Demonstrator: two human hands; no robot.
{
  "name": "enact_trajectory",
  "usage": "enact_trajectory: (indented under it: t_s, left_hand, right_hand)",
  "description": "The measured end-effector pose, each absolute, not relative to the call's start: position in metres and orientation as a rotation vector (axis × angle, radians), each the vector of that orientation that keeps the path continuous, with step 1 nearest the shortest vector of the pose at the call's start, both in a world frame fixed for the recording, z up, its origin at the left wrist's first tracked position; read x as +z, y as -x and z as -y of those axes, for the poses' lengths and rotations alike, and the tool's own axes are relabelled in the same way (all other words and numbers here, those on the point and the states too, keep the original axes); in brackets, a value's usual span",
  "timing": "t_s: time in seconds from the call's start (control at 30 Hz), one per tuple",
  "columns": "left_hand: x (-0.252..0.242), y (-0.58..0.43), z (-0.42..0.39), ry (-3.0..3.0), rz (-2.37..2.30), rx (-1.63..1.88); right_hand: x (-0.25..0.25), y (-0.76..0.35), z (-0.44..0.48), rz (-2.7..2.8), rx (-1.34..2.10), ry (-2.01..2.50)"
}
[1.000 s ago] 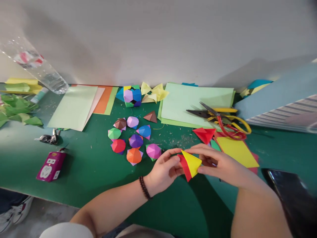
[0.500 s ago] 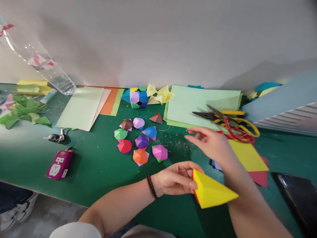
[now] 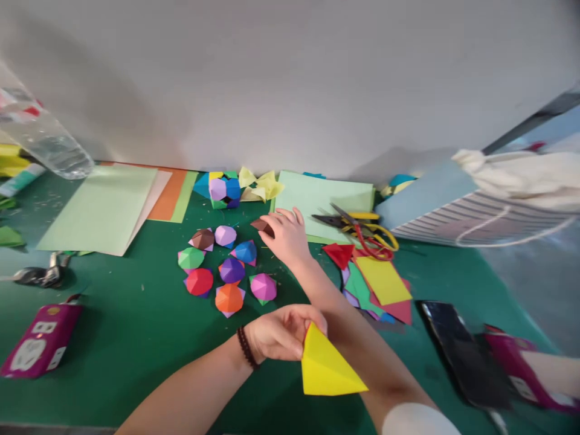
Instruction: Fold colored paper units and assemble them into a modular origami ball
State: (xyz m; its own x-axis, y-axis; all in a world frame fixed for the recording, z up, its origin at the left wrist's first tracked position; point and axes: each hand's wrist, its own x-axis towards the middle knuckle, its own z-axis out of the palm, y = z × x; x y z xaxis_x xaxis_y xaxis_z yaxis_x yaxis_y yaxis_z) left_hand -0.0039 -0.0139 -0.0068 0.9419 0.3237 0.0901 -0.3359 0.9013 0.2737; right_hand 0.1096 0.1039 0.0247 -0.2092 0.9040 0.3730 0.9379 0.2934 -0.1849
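A yellow folded paper pyramid is pinched at its wide end by my left hand, its point facing right. My right hand reaches across to a small brown paper pyramid, thumb and index finger at its side, the other fingers spread; the piece still lies on the table. Left of that hand sit several domed paper pieces, among them a pink one, a blue one and an orange one. Behind them stands a multicoloured paper ball.
Red-handled scissors and yellow-handled pliers lie over pale green sheets. A red paper piece, coloured paper squares and a phone are at right. A purple box and keys lie left.
My right hand has moved forward and left to the brown pyramid. The left hand keeps the yellow pyramid, now tilted further downward. The view has turned right.
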Motion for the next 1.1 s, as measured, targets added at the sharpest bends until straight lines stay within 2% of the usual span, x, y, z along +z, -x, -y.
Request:
enact_trajectory:
  t_s: [0.17, 0.33, 0.47, 0.53, 0.6, 0.67, 0.8, 0.93, 1.1]
  left_hand:
    - [-0.001, 0.0, 0.015, -0.181, -0.003, 0.434]
    - [0.003, -0.007, 0.015, -0.158, -0.218, 0.572]
    - [0.003, -0.011, 0.014, -0.223, -0.406, 0.697]
    - [0.004, -0.012, 0.014, -0.27, -0.466, 0.728]
    - [0.007, -0.012, 0.014, -0.306, -0.505, 0.749]
    - [0.01, -0.012, 0.014, -0.311, -0.529, 0.785]
    - [0.011, -0.011, 0.013, -0.253, -0.507, 0.796]
    - [0.009, -0.01, 0.012, -0.177, -0.492, 0.777]
    - [0.006, -0.011, 0.01, -0.217, -0.509, 0.775]
  right_hand:
    - [0.035, -0.159, -0.045, 1.913, -0.387, 1.724]
    - [0.012, -0.195, -0.013, 1.982, -0.36, 1.808]
    - [0.029, -0.209, 0.002, 1.714, -0.119, 1.629]
    - [0.047, -0.215, 0.014, 1.602, 0.256, 1.451]
    - [0.06, -0.22, 0.024, 1.739, 0.743, 1.219]
    - [0.065, -0.221, 0.031, 1.905, 0.952, 1.208]
    - [0.057, -0.215, 0.032, 1.973, 0.953, 1.374]
    - [0.053, -0.216, 0.026, 1.847, 0.857, 1.408]
    - [0.059, -0.217, 0.026, 1.94, 0.898, 1.418]
